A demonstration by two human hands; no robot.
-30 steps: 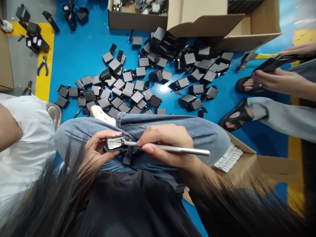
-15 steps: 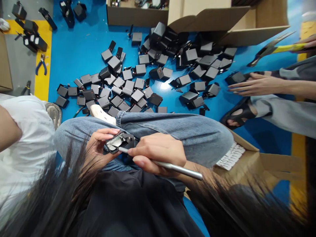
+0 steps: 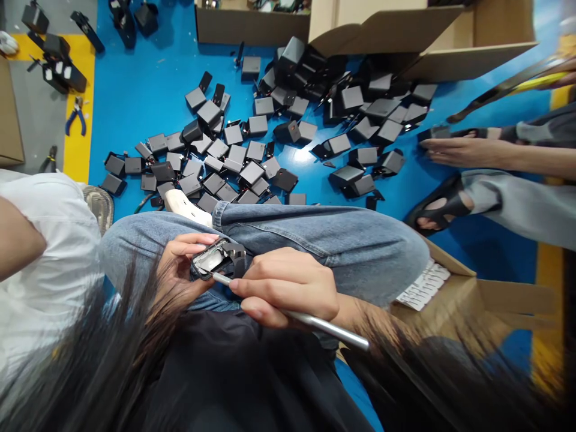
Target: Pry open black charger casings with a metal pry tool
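The blue floor (image 3: 148,90) is spreading out under almost everything, and yellow stripes (image 3: 78,162) are running along both sides. Jeans (image 3: 360,234) are filling the middle, with the knees bent, and they are hiding the near part of the floor. Someone in white clothes (image 3: 63,210) is showing at the left. At the right, another person's hand (image 3: 472,151) is showing near a black sandal (image 3: 438,204), and a yellow tool (image 3: 537,84) is looking blurry above it.

Big brown boxes (image 3: 252,27) are standing at the top, and a flap (image 3: 396,36) is sticking out. Another box (image 3: 508,294) is sitting by the right knee, holding white bits (image 3: 425,287). Lots of gray blocks (image 3: 234,156) are lying in a messy heap. Dark hair (image 3: 103,342) is hanging down and covering parts of the arms.

The right hand (image 3: 290,285) is wrapping tight around a silver rod (image 3: 337,333). The left hand (image 3: 180,270) is pinching a black case (image 3: 211,261) over the lap, fingers above and thumb below. Blue pliers (image 3: 75,117) are lying on the left stripe. The rod's tip is pointing at the case's near edge; I cannot tell if it is touching.
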